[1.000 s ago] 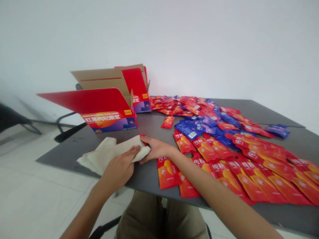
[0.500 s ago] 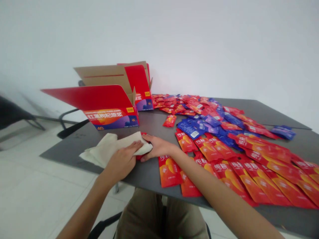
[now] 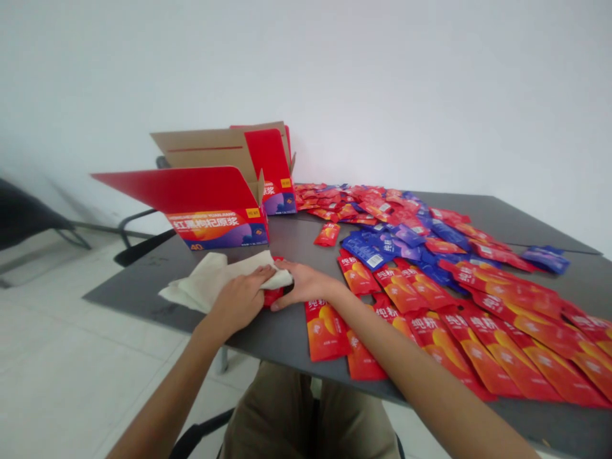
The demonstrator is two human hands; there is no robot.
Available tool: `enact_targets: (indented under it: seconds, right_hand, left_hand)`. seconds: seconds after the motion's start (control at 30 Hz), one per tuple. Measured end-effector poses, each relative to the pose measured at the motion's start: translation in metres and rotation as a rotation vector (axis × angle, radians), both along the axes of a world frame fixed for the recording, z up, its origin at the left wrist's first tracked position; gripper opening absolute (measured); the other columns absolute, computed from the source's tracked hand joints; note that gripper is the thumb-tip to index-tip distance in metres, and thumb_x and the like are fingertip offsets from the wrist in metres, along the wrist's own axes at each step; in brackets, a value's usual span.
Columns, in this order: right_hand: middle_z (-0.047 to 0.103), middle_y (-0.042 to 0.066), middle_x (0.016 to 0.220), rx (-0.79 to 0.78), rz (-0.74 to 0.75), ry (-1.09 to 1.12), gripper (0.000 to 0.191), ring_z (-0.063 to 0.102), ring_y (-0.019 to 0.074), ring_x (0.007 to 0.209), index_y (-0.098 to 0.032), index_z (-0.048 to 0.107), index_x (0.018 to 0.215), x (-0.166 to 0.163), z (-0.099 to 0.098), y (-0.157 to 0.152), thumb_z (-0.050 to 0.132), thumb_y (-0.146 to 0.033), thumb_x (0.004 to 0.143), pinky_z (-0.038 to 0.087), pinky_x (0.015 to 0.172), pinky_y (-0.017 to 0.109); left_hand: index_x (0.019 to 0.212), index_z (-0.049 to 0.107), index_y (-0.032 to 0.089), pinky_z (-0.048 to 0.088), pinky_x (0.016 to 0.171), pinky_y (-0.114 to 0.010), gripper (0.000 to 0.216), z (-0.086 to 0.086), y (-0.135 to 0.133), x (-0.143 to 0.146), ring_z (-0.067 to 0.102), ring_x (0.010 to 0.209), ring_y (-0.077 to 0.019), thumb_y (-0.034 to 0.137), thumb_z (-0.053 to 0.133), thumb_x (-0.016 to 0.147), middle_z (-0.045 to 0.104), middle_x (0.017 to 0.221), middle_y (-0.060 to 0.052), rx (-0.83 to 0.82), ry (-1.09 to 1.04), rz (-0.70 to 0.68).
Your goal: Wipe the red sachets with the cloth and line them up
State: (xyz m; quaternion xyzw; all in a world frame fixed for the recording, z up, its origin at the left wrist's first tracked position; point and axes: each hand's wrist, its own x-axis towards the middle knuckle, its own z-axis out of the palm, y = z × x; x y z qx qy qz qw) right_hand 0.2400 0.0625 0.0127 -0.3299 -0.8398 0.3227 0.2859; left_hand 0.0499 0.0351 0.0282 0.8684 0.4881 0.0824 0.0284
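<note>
1. The cloth (image 3: 203,284) lies bunched near the left corner of the surface (image 3: 136,287), its right end over a red item (image 3: 272,298), mostly hidden and probably a packet, close to the near edge.
2. The left hand (image 3: 240,299) lies on the cloth with its fingers together, apparently pressing it against the red item. Its thumb is hidden, so I cannot tell whether that grip pinches the fabric.
3. The right hand (image 3: 306,284) curves round the item's right end, thumb toward the near edge and fingers toward the far edge. This grip is partly closed, with the item between thumb and fingers, likely to steady it.
4. The red item thus sits inside the right grip and just beyond the left fingertips, partly beneath the cloth.
5. Overlapping red packets (image 3: 478,350) line the near edge toward the right, perhaps to keep them apart from the mixed heap (image 3: 382,204) by the far edge.
6. Two open boxes (image 3: 224,226) stand toward the far left, lids raised, seemingly leaving the near edge free for both hands.
</note>
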Motion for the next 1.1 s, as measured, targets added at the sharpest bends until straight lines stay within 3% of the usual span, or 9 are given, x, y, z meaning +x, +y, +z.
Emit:
enact_targets:
  seconds: [0.1,0.3,0.4,0.53,0.73,0.93,1.1]
  right_hand:
    - [0.064,0.004,0.12,-0.009,0.016,0.017,0.074,0.061,0.0223,0.107,-0.021,0.055,0.125,0.001,0.002,-0.002,0.081,-0.044,0.06,0.046,0.096,0.033]
    - [0.055,0.015,0.133,-0.011,-0.111,-0.105,0.098,0.052,0.0307,0.123,-0.012,0.05,0.131,-0.001,-0.003,0.001,0.086,-0.044,0.046,0.039,0.105,0.042]
    - [0.057,0.011,0.131,-0.001,-0.059,-0.056,0.087,0.054,0.0272,0.12,-0.016,0.053,0.128,-0.001,-0.002,0.001,0.084,-0.046,0.052,0.04,0.104,0.039]
    - [0.064,0.003,0.116,0.0,0.005,-0.01,0.071,0.062,0.0208,0.102,-0.021,0.055,0.121,0.0,0.0,-0.001,0.081,-0.045,0.059,0.046,0.093,0.032]
    - [0.065,0.007,0.11,0.034,-0.074,-0.082,0.074,0.062,0.024,0.097,-0.015,0.059,0.113,-0.001,-0.002,0.0,0.086,-0.042,0.049,0.049,0.087,0.034]
    - [0.064,0.005,0.116,-0.008,-0.031,-0.029,0.075,0.062,0.0228,0.101,-0.019,0.055,0.121,0.001,0.001,-0.002,0.081,-0.049,0.058,0.047,0.091,0.034]
    - [0.063,0.009,0.12,-0.002,-0.067,-0.078,0.084,0.061,0.0257,0.104,-0.016,0.054,0.124,0.0,-0.004,0.001,0.083,-0.05,0.052,0.047,0.092,0.036]
  left_hand:
    - [0.133,0.052,0.011,0.037,0.11,-0.038,0.057,0.001,0.006,0.003,0.048,0.13,-0.0229,0.008,0.033,0.08,0.051,0.141,-0.011,0.028,0.006,-0.01]
    - [0.136,0.049,0.014,0.037,0.111,-0.036,0.059,-0.008,-0.024,-0.017,0.049,0.13,-0.0195,0.009,0.032,0.08,0.051,0.141,-0.006,0.05,-0.052,-0.05]
    - [0.134,0.051,0.014,0.038,0.111,-0.038,0.058,-0.003,-0.011,-0.008,0.049,0.129,-0.0216,0.009,0.033,0.08,0.051,0.141,-0.007,0.033,-0.041,-0.049]
    - [0.132,0.054,0.014,0.037,0.111,-0.038,0.059,0.002,0.005,0.002,0.048,0.13,-0.0219,0.007,0.036,0.077,0.053,0.14,-0.007,0.019,-0.027,-0.07]
    - [0.138,0.046,0.011,0.034,0.114,-0.035,0.061,-0.008,-0.023,-0.013,0.045,0.133,-0.0179,0.007,0.032,0.079,0.048,0.144,-0.007,0.031,-0.058,-0.122]
    - [0.134,0.052,0.013,0.035,0.112,-0.034,0.06,0.004,0.006,0.002,0.047,0.131,-0.0195,0.007,0.032,0.078,0.053,0.14,-0.007,0.0,-0.047,-0.081]
    - [0.136,0.049,0.011,0.034,0.113,-0.034,0.062,-0.005,-0.016,-0.009,0.045,0.133,-0.0188,0.007,0.033,0.076,0.05,0.142,-0.007,0.036,-0.023,-0.073]
